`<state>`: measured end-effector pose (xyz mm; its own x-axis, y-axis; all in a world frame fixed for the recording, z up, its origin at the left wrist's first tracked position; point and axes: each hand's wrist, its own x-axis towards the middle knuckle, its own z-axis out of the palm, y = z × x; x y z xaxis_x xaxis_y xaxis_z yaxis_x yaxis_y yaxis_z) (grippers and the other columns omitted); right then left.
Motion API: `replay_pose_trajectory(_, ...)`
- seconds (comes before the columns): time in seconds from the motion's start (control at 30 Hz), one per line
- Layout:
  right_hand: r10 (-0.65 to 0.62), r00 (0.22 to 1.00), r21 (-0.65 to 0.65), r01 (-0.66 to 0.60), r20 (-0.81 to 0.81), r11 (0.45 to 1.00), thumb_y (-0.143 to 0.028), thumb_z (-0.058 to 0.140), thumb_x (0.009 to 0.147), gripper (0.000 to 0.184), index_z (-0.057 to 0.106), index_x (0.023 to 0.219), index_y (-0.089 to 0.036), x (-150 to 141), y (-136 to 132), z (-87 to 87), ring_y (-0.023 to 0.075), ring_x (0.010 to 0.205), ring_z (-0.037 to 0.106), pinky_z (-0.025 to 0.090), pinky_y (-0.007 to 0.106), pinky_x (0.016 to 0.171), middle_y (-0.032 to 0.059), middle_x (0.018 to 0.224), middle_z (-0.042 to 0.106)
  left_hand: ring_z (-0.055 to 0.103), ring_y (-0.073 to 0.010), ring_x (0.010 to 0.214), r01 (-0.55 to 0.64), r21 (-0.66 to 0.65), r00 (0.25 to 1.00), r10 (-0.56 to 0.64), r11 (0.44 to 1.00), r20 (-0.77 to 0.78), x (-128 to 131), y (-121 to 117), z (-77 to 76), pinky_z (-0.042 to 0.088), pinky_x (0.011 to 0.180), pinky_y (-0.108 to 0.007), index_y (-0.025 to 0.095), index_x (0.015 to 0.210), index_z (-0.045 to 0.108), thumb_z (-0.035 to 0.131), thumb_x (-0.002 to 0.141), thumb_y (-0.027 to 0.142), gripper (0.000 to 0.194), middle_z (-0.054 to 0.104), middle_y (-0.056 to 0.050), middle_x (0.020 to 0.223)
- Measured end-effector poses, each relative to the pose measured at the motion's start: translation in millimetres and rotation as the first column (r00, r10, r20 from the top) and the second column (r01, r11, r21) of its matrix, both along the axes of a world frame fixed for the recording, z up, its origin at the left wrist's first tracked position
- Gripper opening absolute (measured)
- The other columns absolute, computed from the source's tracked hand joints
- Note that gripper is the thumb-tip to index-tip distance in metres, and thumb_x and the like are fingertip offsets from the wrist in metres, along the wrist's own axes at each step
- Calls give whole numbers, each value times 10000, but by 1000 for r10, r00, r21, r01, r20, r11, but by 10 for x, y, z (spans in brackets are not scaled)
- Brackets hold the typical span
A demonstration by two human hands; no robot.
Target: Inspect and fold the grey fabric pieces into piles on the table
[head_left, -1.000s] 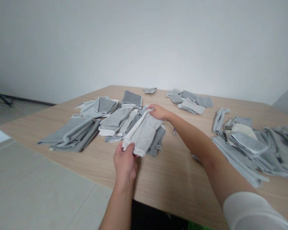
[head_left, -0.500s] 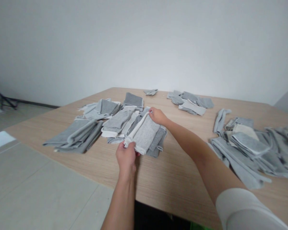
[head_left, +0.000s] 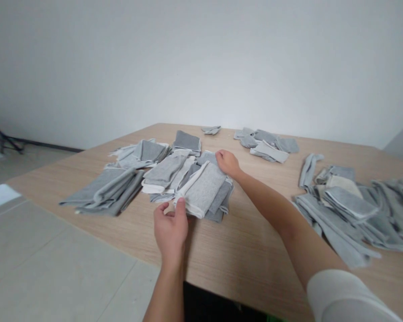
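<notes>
A light grey folded cloth [head_left: 203, 188] with a pale edge lies on top of other grey folded cloths [head_left: 218, 203] on the table. My left hand [head_left: 170, 228] is at its near left corner, thumb and fingers apart, the thumb tip right at the cloth's edge. Over the far right side of the pile, my right hand [head_left: 227, 162] has its fingers curled in; the fingertips are hidden, so what they hold, if anything, does not show. Touching this pile on the left are more grey and white folded cloths [head_left: 166, 170].
Grey cloth piles lie at the left [head_left: 100, 190], the back left [head_left: 144, 151] and the right [head_left: 349, 205]. Small folded cloths [head_left: 268, 150] sit toward the back of the wooden table [head_left: 248, 250]. A pale wall [head_left: 201, 62] stands behind it.
The light grey cloth has come down flat onto the pile. My left fingers have parted from its near edge, and my right hand has shifted slightly right, off its far corner.
</notes>
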<state>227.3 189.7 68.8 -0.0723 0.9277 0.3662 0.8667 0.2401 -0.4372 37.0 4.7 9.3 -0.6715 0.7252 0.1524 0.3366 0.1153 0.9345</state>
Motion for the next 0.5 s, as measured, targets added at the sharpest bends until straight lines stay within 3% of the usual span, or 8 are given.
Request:
replay_pose_trajectory(0.2, -4, 1000, 81, 4, 8, 997, -355, 582, 947, 316, 593, 1187, -149, 116, -353, -8, 209, 1007, 633, 545, 422, 863, 86, 1167, 625, 601, -191, 568, -12, 57, 997, 16, 998, -76, 56, -256, 4, 450, 576, -307, 140, 1288, 444, 611, 788, 589, 693, 548, 57, 612)
replay_pose_trajectory(0.33, 63, 996, 115, -69, 60, 991, -369, 514, 977, 265, 633, 1016, -135, 173, -742, -44, 181, 909, 625, 513, 372, 821, 57, 988, 654, 518, -139, 451, 138, 162, 973, -102, 977, -209, 152, -496, -78, 412, 507, -252, 146, 1278, 436, 609, 823, 503, 603, 461, 109, 528)
replay_pose_trajectory(0.4, 127, 987, 114, -138, 101, 984, -365, 433, 1000, 331, 638, 866, -142, 195, -993, -82, 173, 856, 592, 458, 323, 775, 64, 886, 656, 530, -128, 455, 308, 181, 883, -210, 934, -420, 190, -582, -139, 409, 497, -238, 166, 1205, 494, 585, 870, 438, 441, 495, 90, 551)
replay_pose_trajectory(0.5, 265, 949, 68, -280, 171, 958, -366, 435, 976, 376, 618, 726, -153, 216, -1432, -200, 155, 738, 538, 372, 288, 674, 65, 765, 646, 630, -139, 608, 577, 87, 651, -393, 812, -649, 257, -637, -208, 472, 583, -241, 204, 1047, 578, 522, 922, 339, 193, 636, 9, 720)
